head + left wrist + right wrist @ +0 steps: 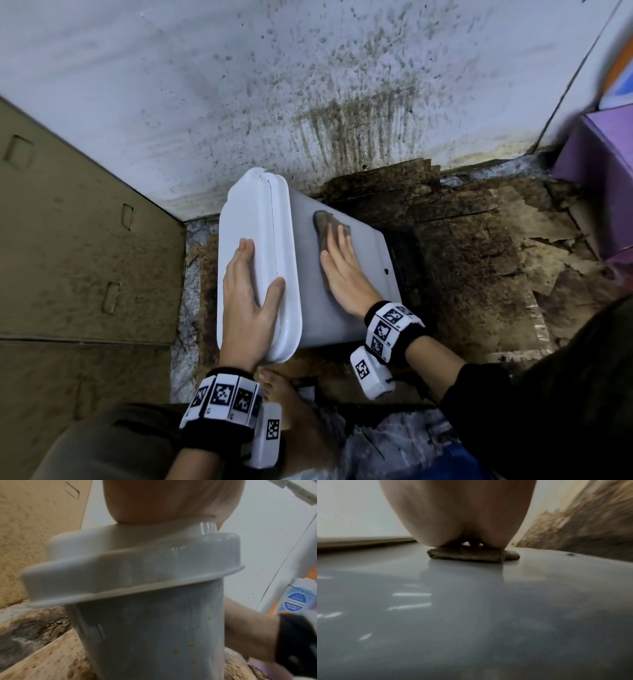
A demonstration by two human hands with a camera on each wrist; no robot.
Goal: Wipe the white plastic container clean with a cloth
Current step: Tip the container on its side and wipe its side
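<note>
White plastic container (346, 274) lies on its side on a stained, littered floor (479, 240) close to a spattered wall (308, 85), its lidded end turned leftward. Left of everything stands a brown cardboard panel (68, 240). The left hand (248, 294) rests flat on the white lid (260, 219), fingers straight over the lid's face and thumb against its rim, its grip loose and around nothing. Just right of it, the right hand (342, 270) presses a folded brownish cloth (327, 228) onto the container's upturned side with straight fingers. Further right sits a purple box (596, 164).
</note>
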